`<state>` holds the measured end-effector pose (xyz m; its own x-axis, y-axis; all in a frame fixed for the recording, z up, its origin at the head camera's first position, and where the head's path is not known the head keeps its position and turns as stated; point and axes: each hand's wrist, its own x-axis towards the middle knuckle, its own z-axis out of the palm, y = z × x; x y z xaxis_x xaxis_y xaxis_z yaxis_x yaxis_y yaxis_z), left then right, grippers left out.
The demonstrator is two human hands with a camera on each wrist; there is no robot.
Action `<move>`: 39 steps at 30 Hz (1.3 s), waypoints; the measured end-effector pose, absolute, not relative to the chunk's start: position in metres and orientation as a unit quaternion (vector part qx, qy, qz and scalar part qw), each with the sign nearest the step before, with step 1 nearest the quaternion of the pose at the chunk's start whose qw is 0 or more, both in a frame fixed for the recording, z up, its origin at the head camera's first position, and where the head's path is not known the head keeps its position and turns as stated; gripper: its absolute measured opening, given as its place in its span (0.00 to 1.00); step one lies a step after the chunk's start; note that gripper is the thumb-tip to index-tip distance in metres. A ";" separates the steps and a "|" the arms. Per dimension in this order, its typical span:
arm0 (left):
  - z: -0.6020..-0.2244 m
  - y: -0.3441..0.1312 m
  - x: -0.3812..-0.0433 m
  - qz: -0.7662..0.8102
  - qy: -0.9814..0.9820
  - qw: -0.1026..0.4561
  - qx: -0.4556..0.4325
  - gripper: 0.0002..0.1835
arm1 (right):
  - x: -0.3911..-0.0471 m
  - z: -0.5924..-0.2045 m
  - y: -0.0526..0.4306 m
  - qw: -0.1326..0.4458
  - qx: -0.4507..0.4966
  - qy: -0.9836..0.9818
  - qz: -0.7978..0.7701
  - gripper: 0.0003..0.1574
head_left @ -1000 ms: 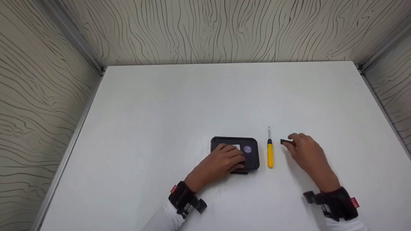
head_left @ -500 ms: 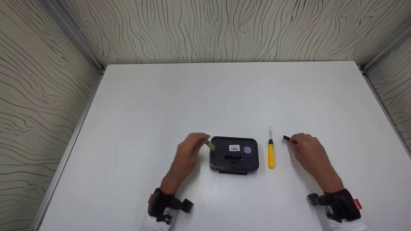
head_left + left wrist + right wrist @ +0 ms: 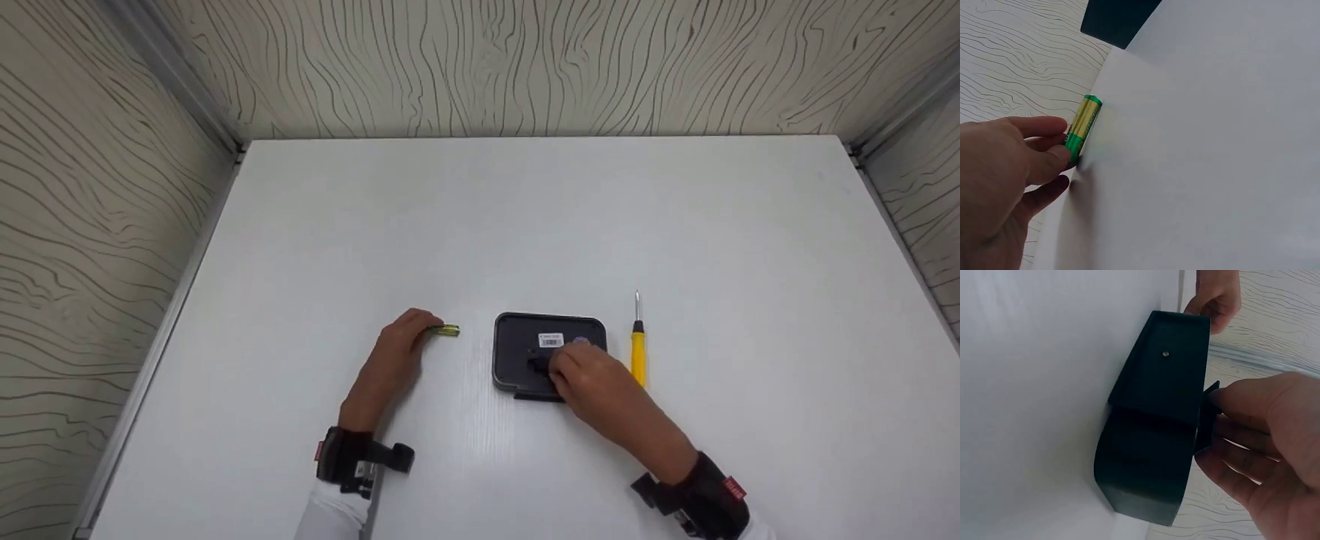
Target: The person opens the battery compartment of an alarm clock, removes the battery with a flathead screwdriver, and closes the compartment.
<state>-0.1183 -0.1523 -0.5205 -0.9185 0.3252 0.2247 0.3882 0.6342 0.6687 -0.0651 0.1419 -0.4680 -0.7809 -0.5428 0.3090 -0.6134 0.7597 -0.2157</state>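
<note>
My left hand (image 3: 399,343) pinches a pair of green-and-gold batteries (image 3: 1084,121), side by side, left of the case. A black rounded rectangular case (image 3: 512,341) lies on the table, its face with a barcode label (image 3: 551,340) upward. Over that face, my right hand (image 3: 600,381) pinches a small black battery cover (image 3: 538,364). In the right wrist view the cover (image 3: 1206,422) stands tilted right at the case's surface, thumb on one side and fingers on the other. The battery slot is hidden under this hand and cover.
A screwdriver (image 3: 638,352) with a yellow handle lies right of the case, its tip pointing away; the right forearm overlaps its handle end. The white table (image 3: 360,225) is bordered by wood-patterned panels (image 3: 487,67) at the back and sides.
The left hand has lifted off the case, with the batteries, and moved left. The right hand has carried the cover from right of the screwdriver leftward to the case.
</note>
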 end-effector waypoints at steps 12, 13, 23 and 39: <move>-0.509 -0.076 -0.107 -0.334 -0.883 -0.062 -0.324 0.54 | -0.064 -0.475 0.136 0.135 0.353 -0.922 0.083 0.11; -0.509 -0.073 -0.106 -0.340 -0.884 -0.068 -0.314 0.54 | -0.064 -0.475 0.136 0.133 0.354 -0.922 0.079 0.10; -0.512 -0.070 -0.105 -0.350 -0.888 -0.080 -0.285 0.55 | -0.066 -0.475 0.134 0.132 0.349 -0.925 0.072 0.10; -0.515 -0.070 -0.106 -0.344 -0.892 -0.057 -0.287 0.55 | -0.060 -0.486 0.139 0.177 0.373 -0.909 0.054 0.11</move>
<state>-0.1057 -0.0701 -0.5150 -0.8285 0.5518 0.0952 0.4727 0.5982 0.6471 -0.0596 0.1390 -0.4862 -0.6592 -0.6586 0.3631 -0.6970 0.7163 0.0338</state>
